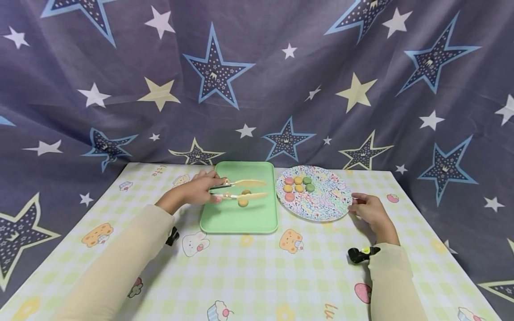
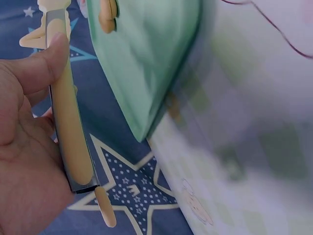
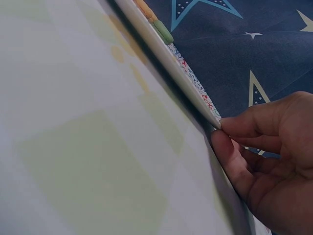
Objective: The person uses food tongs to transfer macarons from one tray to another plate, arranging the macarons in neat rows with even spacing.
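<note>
My left hand [image 1: 198, 188] holds metal tongs [image 1: 250, 183] with cream-coloured tips, the thumb laid along one arm in the left wrist view. The tips are spread apart over the green tray [image 1: 237, 220]. Two yellow macarons [image 1: 242, 203] lie on that tray, close together, and the nearer tong tip overlaps them in the head view. On the right, my right hand [image 1: 371, 211] pinches the rim of a round speckled plate [image 1: 317, 210] between thumb and fingers [image 3: 249, 122]. Pink macarons [image 1: 289, 196], yellow macarons [image 1: 299, 188] and green macarons [image 1: 310, 187] sit in rows on the plate's left half.
A checked tablecloth [image 1: 249, 276] with cartoon prints covers the table. Tray and plate stand side by side near its back edge. Behind them hangs a dark star-patterned curtain [image 1: 257, 89]. Black wrist cameras [image 1: 361, 255] hang below both sleeves.
</note>
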The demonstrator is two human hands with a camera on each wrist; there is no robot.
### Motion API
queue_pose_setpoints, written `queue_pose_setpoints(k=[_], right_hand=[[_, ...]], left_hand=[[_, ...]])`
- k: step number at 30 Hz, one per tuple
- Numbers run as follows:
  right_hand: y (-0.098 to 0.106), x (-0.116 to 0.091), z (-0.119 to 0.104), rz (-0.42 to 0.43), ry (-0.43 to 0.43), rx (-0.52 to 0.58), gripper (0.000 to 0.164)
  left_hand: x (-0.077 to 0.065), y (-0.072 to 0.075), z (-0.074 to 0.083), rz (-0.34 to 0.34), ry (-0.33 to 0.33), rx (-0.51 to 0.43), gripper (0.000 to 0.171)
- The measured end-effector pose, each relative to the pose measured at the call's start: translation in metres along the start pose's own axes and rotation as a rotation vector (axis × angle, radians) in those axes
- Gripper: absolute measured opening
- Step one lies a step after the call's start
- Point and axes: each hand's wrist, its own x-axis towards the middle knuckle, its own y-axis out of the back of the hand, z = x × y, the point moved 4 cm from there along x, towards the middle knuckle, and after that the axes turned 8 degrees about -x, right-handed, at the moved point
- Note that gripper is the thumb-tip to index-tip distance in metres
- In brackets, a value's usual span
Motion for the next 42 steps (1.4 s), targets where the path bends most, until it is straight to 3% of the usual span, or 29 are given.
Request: queue_pose_setpoints(k=[22,32,42], right_hand=[[-0.001,0.001,0.000,0.012,-0.004,-0.024,0.058],[0.000,0.000,0.000,0.007,-0.007,-0.017,0.058],[-0.001,0.001,0.000,-0.008,-0.004,0.016,0.060]], left_hand=[[-0.044,-0.002,-0.028,0.034,0.019,-0.004,0.070],[-0.049,-0.002,-0.041,0.025,0.063,0.011,0.072],[-0.049,-0.001,-0.044,0.007,0.082,0.005,0.072]])
